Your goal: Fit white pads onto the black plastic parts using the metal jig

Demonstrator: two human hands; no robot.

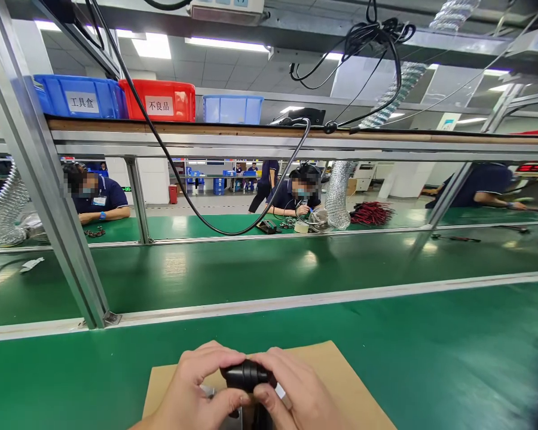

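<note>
A small black rounded part [245,375], smooth with ring-like ridges, is held between both hands above a sheet of brown cardboard [336,382]. My left hand [197,388] pinches its left end between thumb and fingers. Its right end is gripped by my right hand [296,388], thumb below and fingers on top. What exactly the part is, I cannot make out. Beneath the hands, a grey metal piece [232,420] and something dark show only in part; the fingers hide the rest.
The green bench [430,346] surrounds the cardboard. Beyond it runs a green belt [251,263], with a metal post [58,179] at left. A black cable [179,185] hangs ahead. Co-workers [298,191] sit across, near red-and-black wires [372,213]. Blue [78,95] and red bins [161,98] stand overhead.
</note>
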